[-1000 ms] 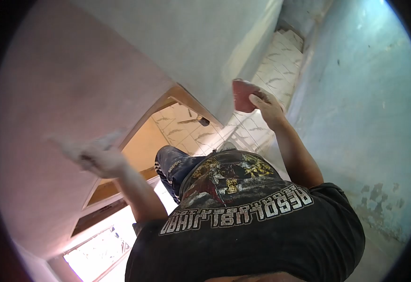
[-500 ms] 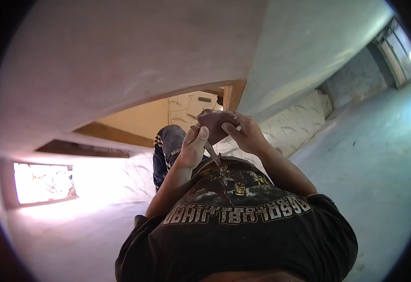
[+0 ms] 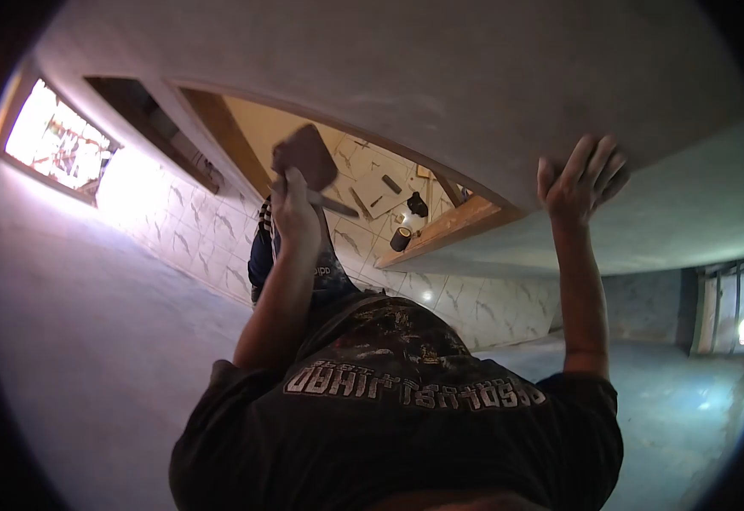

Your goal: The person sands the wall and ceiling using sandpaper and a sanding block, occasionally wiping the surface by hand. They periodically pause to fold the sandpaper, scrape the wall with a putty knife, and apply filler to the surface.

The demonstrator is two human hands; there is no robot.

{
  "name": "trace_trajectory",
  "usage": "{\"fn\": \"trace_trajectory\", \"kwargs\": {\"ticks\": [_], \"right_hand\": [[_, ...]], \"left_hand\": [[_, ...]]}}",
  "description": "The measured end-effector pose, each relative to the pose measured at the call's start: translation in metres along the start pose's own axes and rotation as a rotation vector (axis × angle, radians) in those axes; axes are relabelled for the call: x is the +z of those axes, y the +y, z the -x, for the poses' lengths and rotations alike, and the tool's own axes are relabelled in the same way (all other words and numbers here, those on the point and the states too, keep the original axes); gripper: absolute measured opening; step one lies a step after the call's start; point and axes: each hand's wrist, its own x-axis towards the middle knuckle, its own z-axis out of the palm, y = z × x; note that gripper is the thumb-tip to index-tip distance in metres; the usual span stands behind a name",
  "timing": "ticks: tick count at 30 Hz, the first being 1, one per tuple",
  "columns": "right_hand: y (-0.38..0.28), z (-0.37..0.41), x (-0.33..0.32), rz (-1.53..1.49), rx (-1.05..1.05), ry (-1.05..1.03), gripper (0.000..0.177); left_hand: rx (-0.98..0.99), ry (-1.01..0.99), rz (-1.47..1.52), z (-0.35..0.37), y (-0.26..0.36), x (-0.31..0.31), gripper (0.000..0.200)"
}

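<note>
My left hand (image 3: pixel 297 209) is closed around a dark reddish-brown piece of sandpaper (image 3: pixel 310 156), which sticks up beyond the fingers. The same hand grips a narrow, flat, greyish tool (image 3: pixel 331 203) that points down to the right; its exact kind I cannot make out. On the other side, my right hand (image 3: pixel 583 180) is raised to the smooth grey wall (image 3: pixel 440 77) with its fingers stretched out and nothing in it. The fingertips look to be on or very close to the wall.
A wooden-framed opening (image 3: pixel 448 230) shows a marble-patterned tiled floor (image 3: pixel 350 243). On that floor are a dark cylindrical container (image 3: pixel 400 239), a black object (image 3: pixel 417 203) and a dark block (image 3: pixel 390 184). Bright windows stand at far left (image 3: pixel 61 140) and far right (image 3: pixel 729 307).
My right hand has let go of the sandpaper and moved right, up to the wall. My left hand has moved left and up with the sandpaper and the narrow tool. The view has turned.
</note>
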Motion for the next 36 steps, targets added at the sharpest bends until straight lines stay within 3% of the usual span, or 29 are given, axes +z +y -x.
{"fn": "trace_trajectory", "kwargs": {"ticks": [3,5,7,9,11,13,16,17,18,19,21,23,26,27,28,30,31,32,35,36], "right_hand": [[0.002,0.082,0.002,-0.164,-0.277,-0.312,0.062],[-0.002,0.124,-0.01,-0.379,-0.325,-0.51,0.063],[-0.003,0.147,-0.025,-0.505,-0.271,-0.639,0.069],[0.003,0.128,-0.031,-0.503,-0.3,-0.549,0.075],[0.012,0.086,-0.043,-0.413,-0.013,-0.277,0.071],[0.029,0.046,-0.038,-0.361,0.047,-0.177,0.072],[0.025,0.005,-0.019,-0.23,0.142,-0.022,0.073],[0.023,-0.008,-0.013,-0.149,0.158,0.019,0.073],[0.015,-0.018,-0.013,-0.106,0.148,0.069,0.073],[0.017,-0.016,-0.013,-0.125,0.122,0.068,0.073],[0.02,-0.004,-0.008,-0.078,0.083,0.044,0.072],[0.026,-0.004,-0.006,-0.083,0.029,0.051,0.072],[0.024,-0.008,-0.008,-0.098,0.01,0.088,0.07],[0.024,-0.005,-0.006,-0.097,0.018,0.089,0.07],[0.023,-0.002,-0.003,-0.094,0.032,0.095,0.069],[0.023,-0.001,-0.002,-0.102,0.017,0.097,0.069],[0.025,0.002,0.0,-0.099,0.007,0.087,0.069],[0.024,0.003,0.003,-0.104,0.024,0.087,0.07],[0.023,-0.004,-0.002,-0.086,0.008,0.109,0.069],[0.024,-0.004,-0.002,-0.074,0.008,0.113,0.068]], "left_hand": [[0.204,0.201,-0.112,-0.035,0.038,0.007,0.047],[0.452,0.17,-0.085,-0.086,0.051,-0.003,0.051],[0.879,0.334,-0.525,-0.138,0.073,-0.017,0.051],[0.782,0.468,-0.523,-0.212,0.063,-0.044,0.048],[0.547,0.305,0.115,-0.267,0.011,-0.047,0.046],[0.871,0.523,-0.662,-0.208,-0.002,0.032,0.045],[0.768,0.379,-0.517,-0.114,-0.06,0.095,0.044],[0.741,0.336,-0.75,-0.082,-0.076,0.104,0.043],[0.799,0.161,-0.761,-0.06,-0.08,0.101,0.043],[0.784,0.192,-0.763,-0.068,-0.077,0.097,0.043],[0.737,0.366,-0.446,-0.128,-0.057,0.078,0.043],[0.746,0.475,-0.407,-0.174,0.008,0.05,0.043],[0.693,0.489,-0.455,-0.182,-0.017,0.051,0.041],[0.77,0.43,-0.427,-0.158,-0.04,0.062,0.041],[0.779,0.434,-0.603,-0.126,-0.056,0.075,0.041],[0.558,0.297,-0.622,-0.088,-0.068,0.081,0.042],[0.747,0.324,-0.63,-0.1,-0.083,0.073,0.042],[0.747,0.382,-0.58,-0.129,-0.083,0.061,0.042],[0.776,0.467,-0.448,-0.207,0.007,0.02,0.04],[0.762,0.477,-0.454,-0.202,0.001,0.018,0.04]]}}
